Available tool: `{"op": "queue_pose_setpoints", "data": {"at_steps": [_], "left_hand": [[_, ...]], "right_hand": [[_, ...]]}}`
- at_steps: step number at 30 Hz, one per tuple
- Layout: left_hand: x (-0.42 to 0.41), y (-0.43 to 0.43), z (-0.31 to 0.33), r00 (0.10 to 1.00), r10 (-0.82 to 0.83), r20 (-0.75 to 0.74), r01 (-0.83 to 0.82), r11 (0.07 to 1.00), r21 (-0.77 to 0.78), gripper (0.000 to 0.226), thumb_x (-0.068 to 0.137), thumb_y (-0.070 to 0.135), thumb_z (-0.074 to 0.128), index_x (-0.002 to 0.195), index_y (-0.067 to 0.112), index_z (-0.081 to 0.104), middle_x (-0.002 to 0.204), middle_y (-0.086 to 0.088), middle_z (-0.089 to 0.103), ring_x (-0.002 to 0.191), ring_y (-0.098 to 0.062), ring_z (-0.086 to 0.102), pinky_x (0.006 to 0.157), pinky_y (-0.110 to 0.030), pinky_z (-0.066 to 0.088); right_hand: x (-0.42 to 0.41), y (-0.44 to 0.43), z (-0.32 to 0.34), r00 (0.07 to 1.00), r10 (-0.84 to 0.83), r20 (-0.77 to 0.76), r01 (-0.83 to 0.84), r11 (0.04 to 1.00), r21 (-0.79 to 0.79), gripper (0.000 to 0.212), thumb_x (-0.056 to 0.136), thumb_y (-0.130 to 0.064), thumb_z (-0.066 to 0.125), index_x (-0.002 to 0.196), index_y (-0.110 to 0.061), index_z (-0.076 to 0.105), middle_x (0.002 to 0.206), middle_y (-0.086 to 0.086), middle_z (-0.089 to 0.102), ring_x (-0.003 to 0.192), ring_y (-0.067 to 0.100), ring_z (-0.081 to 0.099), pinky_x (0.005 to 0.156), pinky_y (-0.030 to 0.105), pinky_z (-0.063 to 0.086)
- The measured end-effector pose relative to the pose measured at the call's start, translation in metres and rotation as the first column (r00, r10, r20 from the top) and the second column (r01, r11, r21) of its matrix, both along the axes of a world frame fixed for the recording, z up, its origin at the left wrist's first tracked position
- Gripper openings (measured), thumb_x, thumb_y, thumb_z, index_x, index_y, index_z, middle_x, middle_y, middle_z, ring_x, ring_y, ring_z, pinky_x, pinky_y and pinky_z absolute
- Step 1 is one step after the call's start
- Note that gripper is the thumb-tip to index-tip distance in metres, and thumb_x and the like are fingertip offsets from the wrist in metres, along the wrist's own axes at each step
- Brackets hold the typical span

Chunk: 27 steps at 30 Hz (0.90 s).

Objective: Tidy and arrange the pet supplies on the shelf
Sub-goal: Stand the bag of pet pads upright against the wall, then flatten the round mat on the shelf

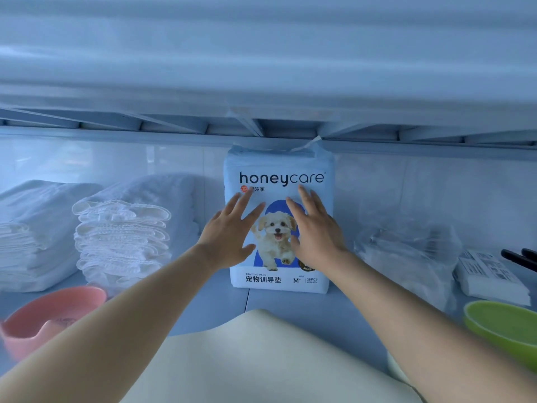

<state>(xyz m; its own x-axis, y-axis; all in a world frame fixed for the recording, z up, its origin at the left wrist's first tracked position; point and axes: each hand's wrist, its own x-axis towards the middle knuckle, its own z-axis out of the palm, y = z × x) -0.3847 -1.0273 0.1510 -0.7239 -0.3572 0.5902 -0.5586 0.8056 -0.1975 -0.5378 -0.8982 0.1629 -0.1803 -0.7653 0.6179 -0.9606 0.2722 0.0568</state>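
Grip apart: left hand point(229, 231), right hand point(315, 228) flat against upright pale-blue honeycare pack point(279, 170), puppy print.

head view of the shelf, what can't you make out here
Black object, head view: cut off by the right edge, unidentifiable.
Clear plastic bag, head view: contents blurred behind crinkled film.
Training pad pack, head view: front print partly hidden by left hand and right hand.
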Motion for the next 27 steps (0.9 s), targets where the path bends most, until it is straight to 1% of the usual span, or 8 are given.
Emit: {"op": "queue_pose_setpoints", "data": {"at_steps": [5,8,13,15,17,19,21,27], "left_hand": [[0.015,0.026,-0.015,0.998,-0.055,-0.003,0.055,0.989,0.137,0.079,0.087,0.044,0.053,0.148,0.035,0.003,0.157,0.009,-0.006,0.144,-0.013,0.003,0.099,-0.035,0.04],[0.033,0.043,-0.028,0.994,-0.101,-0.04,0.108,0.955,0.275,0.076,0.086,0.048,0.053,0.147,0.038,0.009,0.155,0.012,0.007,0.14,-0.013,0.02,0.094,-0.035,0.043],[0.079,0.071,-0.052,0.986,-0.166,-0.017,0.161,0.925,0.345,0.069,0.085,0.052,0.052,0.144,0.039,0.018,0.15,0.015,0.022,0.133,-0.011,0.034,0.095,-0.034,0.044],[0.1,0.082,-0.06,0.984,-0.175,0.034,0.149,0.915,0.375,0.067,0.085,0.053,0.051,0.143,0.039,0.02,0.149,0.016,0.023,0.132,-0.011,0.035,0.095,-0.035,0.044],[0.121,0.092,-0.067,0.983,-0.176,0.06,0.137,0.902,0.41,0.065,0.085,0.052,0.051,0.142,0.039,0.022,0.148,0.016,0.024,0.13,-0.011,0.036,0.095,-0.036,0.044],[0.142,0.103,-0.074,0.983,-0.169,0.073,0.12,0.888,0.444,0.063,0.085,0.051,0.052,0.141,0.038,0.026,0.148,0.016,0.024,0.129,-0.012,0.037,0.095,-0.037,0.045],[0.163,0.115,-0.082,0.979,-0.178,0.101,0.112,0.879,0.463,0.06,0.086,0.051,0.052,0.139,0.037,0.029,0.146,0.015,0.026,0.126,-0.012,0.04,0.094,-0.035,0.045],[0.225,0.149,-0.101,0.955,-0.254,0.15,0.143,0.843,0.519,0.041,0.086,0.051,0.051,0.126,0.041,0.046,0.13,0.019,0.045,0.113,-0.007,0.049,0.09,-0.028,0.045]], "right_hand": [[0.025,0.025,-0.008,0.993,0.082,0.084,-0.085,0.996,0.026,0.066,0.089,-0.023,0.053,0.145,-0.022,0.019,0.156,-0.004,0.003,0.143,0.017,0.006,0.093,0.036,0.044],[0.042,0.045,-0.022,0.98,0.145,0.137,-0.149,0.988,0.025,0.064,0.089,-0.028,0.053,0.144,-0.026,0.021,0.153,-0.009,0.01,0.138,0.014,0.018,0.093,0.036,0.045],[0.072,0.075,-0.05,0.959,0.193,0.21,-0.213,0.974,0.076,0.061,0.088,-0.034,0.053,0.142,-0.032,0.025,0.15,-0.017,0.016,0.134,0.009,0.026,0.095,0.034,0.044],[0.088,0.085,-0.062,0.934,0.233,0.271,-0.254,0.966,0.042,0.057,0.088,-0.034,0.055,0.141,-0.031,0.032,0.146,-0.018,0.025,0.13,0.004,0.031,0.098,0.026,0.039],[0.108,0.097,-0.075,0.876,0.291,0.385,-0.307,0.951,-0.019,0.051,0.087,-0.033,0.059,0.135,-0.03,0.042,0.136,-0.02,0.038,0.12,-0.003,0.039,0.096,0.014,0.035],[0.128,0.109,-0.088,0.821,0.326,0.468,-0.355,0.934,-0.029,0.046,0.084,-0.03,0.063,0.128,-0.031,0.051,0.123,-0.024,0.046,0.104,-0.012,0.044,0.088,0.006,0.036],[0.147,0.12,-0.099,0.804,0.335,0.491,-0.38,0.925,-0.009,0.041,0.083,-0.025,0.065,0.123,-0.03,0.056,0.115,-0.028,0.047,0.096,-0.017,0.044,0.08,-0.001,0.033],[0.201,0.151,-0.12,0.804,0.292,0.518,-0.344,0.939,0.004,0.027,0.082,-0.02,0.067,0.109,-0.023,0.067,0.105,-0.018,0.056,0.089,-0.014,0.048,0.075,-0.002,0.03]]}}
